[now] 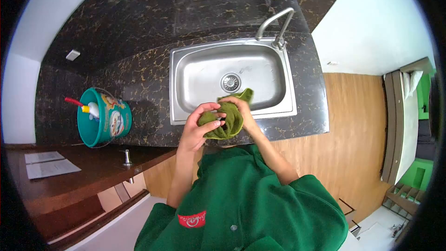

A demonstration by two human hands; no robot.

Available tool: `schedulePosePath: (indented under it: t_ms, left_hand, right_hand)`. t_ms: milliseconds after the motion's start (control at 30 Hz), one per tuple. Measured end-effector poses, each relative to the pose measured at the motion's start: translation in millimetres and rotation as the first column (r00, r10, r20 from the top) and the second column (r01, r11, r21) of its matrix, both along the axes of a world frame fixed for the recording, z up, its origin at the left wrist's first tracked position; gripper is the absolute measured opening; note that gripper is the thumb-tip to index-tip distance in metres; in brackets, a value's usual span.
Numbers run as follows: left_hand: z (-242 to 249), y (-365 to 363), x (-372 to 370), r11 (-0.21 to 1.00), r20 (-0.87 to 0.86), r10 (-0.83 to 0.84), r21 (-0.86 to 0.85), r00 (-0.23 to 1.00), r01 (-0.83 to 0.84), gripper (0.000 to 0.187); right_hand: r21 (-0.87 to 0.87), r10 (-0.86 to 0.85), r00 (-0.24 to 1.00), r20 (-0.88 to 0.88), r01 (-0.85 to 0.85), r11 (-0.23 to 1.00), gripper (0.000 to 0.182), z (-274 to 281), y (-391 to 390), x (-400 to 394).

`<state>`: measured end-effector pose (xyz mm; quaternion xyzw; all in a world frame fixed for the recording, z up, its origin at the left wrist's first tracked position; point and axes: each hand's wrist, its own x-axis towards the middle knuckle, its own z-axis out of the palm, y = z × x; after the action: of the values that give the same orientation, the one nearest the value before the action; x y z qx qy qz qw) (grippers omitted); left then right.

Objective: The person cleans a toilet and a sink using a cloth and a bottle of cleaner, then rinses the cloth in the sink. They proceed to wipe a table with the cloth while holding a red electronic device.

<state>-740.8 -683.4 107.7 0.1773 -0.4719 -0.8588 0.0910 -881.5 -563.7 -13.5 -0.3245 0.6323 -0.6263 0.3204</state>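
A green cloth [228, 123] is bunched up between my two hands, over the front edge of the steel sink [200, 72]. My left hand [197, 128] grips the cloth's left side, fingers curled round it. From the right, my right hand [239, 111] holds the cloth, and a loose end of it sticks out past the fingers over the basin. Small dark and pale parts show in the fold between the hands; what they are cannot be made out.
The curved faucet [281, 28] rises at the sink's back right corner. On the counter [148, 88] to the left, a teal bucket [118, 121] holds bottles and something red-handled. Papers [53, 167] lie on a brown surface at the lower left.
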Motion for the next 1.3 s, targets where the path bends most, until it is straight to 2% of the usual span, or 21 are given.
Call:
schedulePosePath:
  t_ms: [100,133,167,233,333,433,467,567,600,700,800,833,900,933,967,1000,1033,1133,1167,1233,1300]
  left_hand:
    - [-13,-9,-21,0.934,0.195,0.008,-0.353,0.981,0.063,0.032]
    - [-11,-10,-31,0.884,0.217,0.04,-0.462,0.975,0.066,0.033]
    - [-31,-18,-36,0.868,0.19,0.071,-0.496,0.979,0.033,0.028]
    - [-70,-40,-47,0.452,0.118,0.126,-0.891,0.985,0.049,0.025]
    - [-69,-41,-73,0.904,0.325,0.102,-0.424,0.94,0.049,0.025]
    - [-84,-38,-95,0.813,0.097,0.313,-0.542,0.945,-0.214,0.027]
    - [-93,-36,-99,0.859,0.029,0.305,-0.441,0.952,-0.262,0.034]
    - [-95,-9,-96,0.826,0.38,0.2,-0.562,0.903,0.053,0.044]
    - [-134,-18,-82,0.643,0.38,0.117,-0.733,0.918,0.221,0.052]
    - [-143,-20,-32,0.705,0.374,0.089,-0.678,0.923,0.206,0.049]
    - [-160,-32,30,0.854,0.383,0.269,-0.519,0.884,-0.036,0.039]
    - [-166,-39,47,0.865,0.403,0.341,-0.488,0.849,-0.116,0.035]
    - [-202,-57,77,0.734,0.368,0.531,-0.65,0.763,-0.197,0.029]
    - [-214,-63,84,0.652,0.334,0.618,-0.723,0.711,-0.228,0.025]
    - [-216,-64,83,0.523,0.26,0.709,-0.818,0.655,-0.241,0.023]
    - [-217,-65,78,0.378,0.169,0.784,-0.893,0.597,-0.244,0.021]
    - [-218,-67,71,0.224,0.065,0.841,-0.946,0.537,-0.236,0.019]
    - [-238,-72,58,0.07,-0.041,0.85,-0.98,0.526,-0.188,0.019]
    - [-248,-71,61,0.03,-0.045,0.852,-0.99,0.522,-0.135,0.02]
    - [-245,-70,59,0.061,0.009,0.864,-0.994,0.503,-0.087,0.025]
    - [-247,-72,61,0.039,0.022,0.861,-0.999,0.509,-0.024,0.028]
  right_hand:
    - [0.144,-0.089,0.938,-0.334,0.144,0.979,0.033,6,37,-53]
    - [0.19,-0.091,0.926,-0.365,0.171,0.967,0.035,9,48,-74]
    - [0.222,-0.113,0.97,-0.214,0.161,0.962,0.035,28,57,-94]
    - [0.151,-0.161,0.914,-0.374,0.231,0.961,0.033,43,69,-133]
    - [0.157,-0.235,0.886,-0.399,0.319,0.935,0.037,90,77,-171]
    - [0.108,-0.315,0.867,-0.387,0.382,0.918,0.043,116,72,-182]
    - [0.026,-0.359,0.886,-0.293,0.382,0.924,0.037,115,70,-180]
    - [0.064,-0.404,0.89,-0.212,0.425,0.903,0.026,68,76,-176]
    - [0.122,-0.389,0.847,-0.363,0.457,0.881,0.018,53,81,-176]
    - [0.475,-0.116,0.837,-0.535,0.411,0.778,0.026,7,120,-198]
    - [0.626,0.306,0.609,-0.731,0.423,0.655,0.036,8,134,-189]
    - [0.651,0.307,0.648,-0.697,0.392,0.65,0.041,2,127,-190]
    - [0.699,0.309,0.724,-0.617,0.324,0.638,0.054,-31,102,-179]
    - [0.706,0.32,0.687,-0.653,0.397,0.586,0.064,-61,85,-171]
    - [0.703,0.334,0.647,-0.686,0.471,0.533,0.076,-95,68,-161]
    - [0.821,0.372,0.744,-0.556,0.419,0.388,0.097,-117,52,-152]
    - [0.867,0.329,0.811,-0.483,0.39,0.311,0.102,-156,38,-143]
    - [0.745,0.488,0.575,-0.657,0.595,0.303,0.093,-174,9,-140]
    - [0.655,0.496,0.448,-0.744,0.638,0.405,0.084,-181,4,-159]
    - [0.553,0.387,0.399,-0.831,0.659,0.509,0.079,-197,-16,-198]
    - [0.444,0.182,0.408,-0.895,0.773,0.452,0.075,-222,-58,-202]
